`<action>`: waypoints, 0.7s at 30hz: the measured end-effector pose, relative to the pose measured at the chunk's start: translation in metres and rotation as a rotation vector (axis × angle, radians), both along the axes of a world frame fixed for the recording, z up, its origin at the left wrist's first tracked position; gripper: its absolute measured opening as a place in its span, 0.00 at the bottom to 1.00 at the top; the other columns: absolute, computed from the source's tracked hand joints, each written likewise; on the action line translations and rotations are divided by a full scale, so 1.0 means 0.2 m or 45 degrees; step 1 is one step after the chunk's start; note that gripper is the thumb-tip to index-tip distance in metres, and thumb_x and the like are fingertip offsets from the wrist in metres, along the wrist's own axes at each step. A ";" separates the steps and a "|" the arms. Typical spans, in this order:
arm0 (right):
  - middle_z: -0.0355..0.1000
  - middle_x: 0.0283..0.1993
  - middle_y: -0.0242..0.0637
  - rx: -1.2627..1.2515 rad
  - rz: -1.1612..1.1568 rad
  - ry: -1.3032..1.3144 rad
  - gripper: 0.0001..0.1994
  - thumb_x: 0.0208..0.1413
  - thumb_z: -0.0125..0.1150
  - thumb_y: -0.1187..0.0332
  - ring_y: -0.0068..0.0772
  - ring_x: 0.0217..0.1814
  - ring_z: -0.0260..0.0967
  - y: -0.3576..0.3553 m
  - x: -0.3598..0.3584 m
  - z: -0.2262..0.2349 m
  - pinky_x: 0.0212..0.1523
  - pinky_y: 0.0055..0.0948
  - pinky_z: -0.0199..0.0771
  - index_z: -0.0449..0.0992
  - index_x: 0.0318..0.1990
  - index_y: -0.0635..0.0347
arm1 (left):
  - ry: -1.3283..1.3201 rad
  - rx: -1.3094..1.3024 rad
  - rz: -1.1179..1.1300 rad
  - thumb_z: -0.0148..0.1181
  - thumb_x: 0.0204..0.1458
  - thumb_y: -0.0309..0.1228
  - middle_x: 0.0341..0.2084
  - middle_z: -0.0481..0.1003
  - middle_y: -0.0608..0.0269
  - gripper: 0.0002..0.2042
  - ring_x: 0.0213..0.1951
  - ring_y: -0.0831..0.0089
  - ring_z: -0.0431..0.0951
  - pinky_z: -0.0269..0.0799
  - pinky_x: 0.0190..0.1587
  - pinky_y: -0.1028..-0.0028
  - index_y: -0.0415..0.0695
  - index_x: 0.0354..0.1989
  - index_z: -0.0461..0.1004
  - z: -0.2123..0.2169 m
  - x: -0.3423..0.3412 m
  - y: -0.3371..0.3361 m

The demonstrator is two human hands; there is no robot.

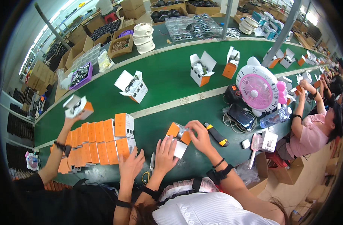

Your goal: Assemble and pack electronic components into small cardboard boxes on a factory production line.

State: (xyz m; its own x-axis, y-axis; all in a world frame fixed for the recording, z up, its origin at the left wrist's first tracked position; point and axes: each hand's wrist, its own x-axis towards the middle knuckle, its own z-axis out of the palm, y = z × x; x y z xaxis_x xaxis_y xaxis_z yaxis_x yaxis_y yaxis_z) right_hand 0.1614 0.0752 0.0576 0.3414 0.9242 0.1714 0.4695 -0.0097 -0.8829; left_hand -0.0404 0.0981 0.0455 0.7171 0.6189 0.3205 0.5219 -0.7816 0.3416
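Note:
Right in front of me stands a small orange and white carton [182,133], its top open and something in clear plastic showing inside. My left hand [166,154] grips its near side, the fingers bent over a white panel. On the other side my right hand [199,138] closes its fingers on the orange flap. Just left of my left hand is a co-worker's hand [131,164], by a block of stacked orange and white cartons [105,132]. That co-worker's other hand [69,120] raises an open carton [78,107] at the far left.
Scissors [146,177] lie left of my left forearm, a box cutter [217,135] right of my right hand. Farther right are a phone [241,119], a pink fan [256,90], a bottle [275,117] and a hairbrush [255,146]. Open cartons [133,88] stand on the green belt [164,80].

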 end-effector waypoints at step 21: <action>0.70 0.45 0.35 -0.107 -0.156 1.263 0.10 0.52 0.60 0.77 0.23 0.37 0.70 -0.19 0.14 -0.25 0.38 0.23 0.71 0.66 0.39 0.63 | -0.011 -0.411 0.446 0.63 0.40 0.34 0.30 0.73 0.53 0.15 0.33 0.56 0.75 0.69 0.33 0.60 0.39 0.33 0.68 0.20 0.34 0.33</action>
State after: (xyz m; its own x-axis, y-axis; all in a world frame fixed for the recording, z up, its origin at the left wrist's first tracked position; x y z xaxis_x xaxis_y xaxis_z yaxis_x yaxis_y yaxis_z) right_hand 0.1887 0.0381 0.0080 0.3880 0.8692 -0.3065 -0.4867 -0.0892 -0.8690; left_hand 0.0276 0.1644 0.0859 0.4460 0.8917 0.0773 0.7310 -0.4127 0.5434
